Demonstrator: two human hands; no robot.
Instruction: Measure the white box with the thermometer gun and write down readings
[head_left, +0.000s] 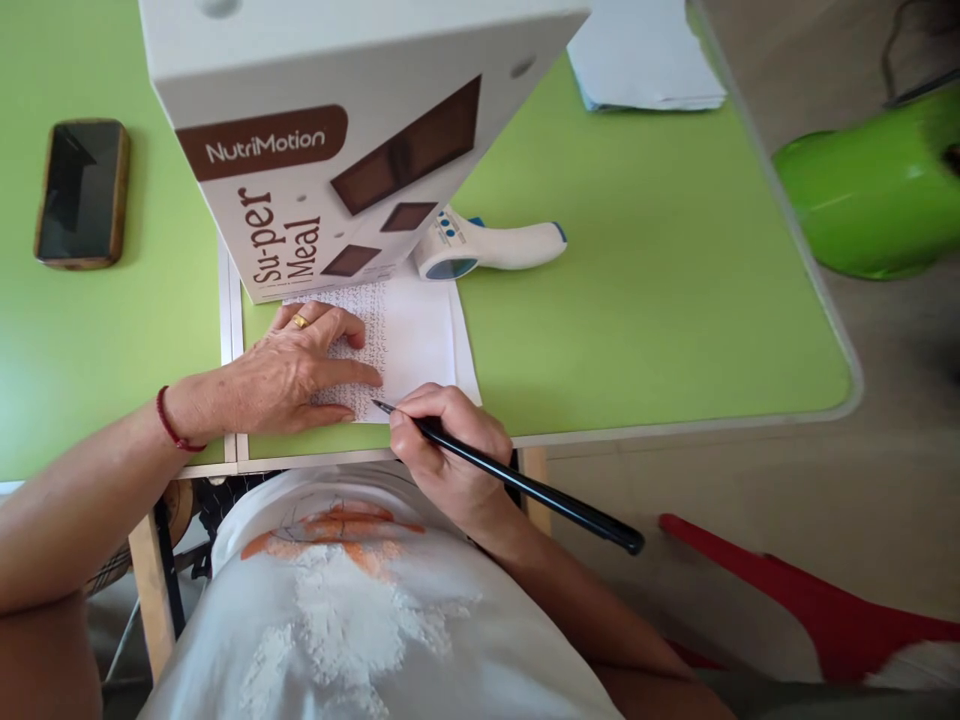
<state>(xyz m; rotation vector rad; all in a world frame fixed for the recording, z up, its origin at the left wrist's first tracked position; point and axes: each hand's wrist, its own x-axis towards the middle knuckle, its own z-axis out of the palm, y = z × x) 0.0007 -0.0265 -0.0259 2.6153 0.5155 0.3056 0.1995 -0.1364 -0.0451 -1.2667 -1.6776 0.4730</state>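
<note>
Between the fingers of my right hand (454,440) is a black pen (540,490), its tip pointing left at the sheet's near edge. I cannot tell whether the tip touches the paper. My left hand (304,370) lies with fingers spread on the white paper (416,340), which bears rows of small dark writing on its left part. A yellow ring and a red cord bracelet are on that hand and wrist. Just beyond the paper stands a white NutriMotion box (315,190), covering the sheet's far edge. A white handheld thermometer (502,245) lies against the box's right side.
On the green table (675,300), a phone (81,190) lies at the left and a stack of paper (645,55) at the back right. Past the right edge stands a green bin-like object (870,190). A red object (810,610) is at the lower right, below table height.
</note>
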